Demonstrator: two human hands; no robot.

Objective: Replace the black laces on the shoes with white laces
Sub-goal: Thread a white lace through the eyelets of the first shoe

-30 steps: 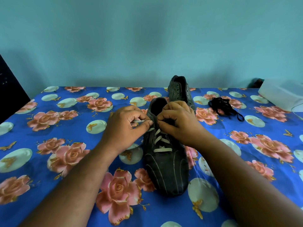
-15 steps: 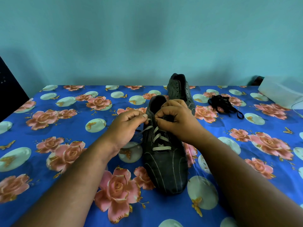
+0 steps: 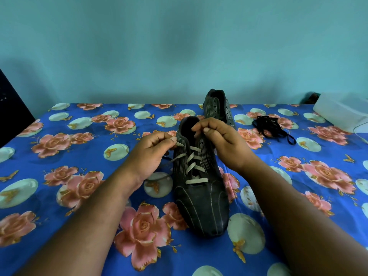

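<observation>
my left hand (image 3: 151, 150) pinches the white lace (image 3: 194, 166) end by the near shoe (image 3: 199, 188) | my right hand (image 3: 221, 140) pinches the shoe's top edge, i cannot see a lace in it | second shoe (image 3: 218, 106) just behind | black laces (image 3: 272, 126) piled to the right on the flowered desk (image 3: 79, 148)

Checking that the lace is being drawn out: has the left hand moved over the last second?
Yes. The left hand, pinching the white lace, has pulled leftward away from the near shoe, whose collar it earlier touched.
</observation>
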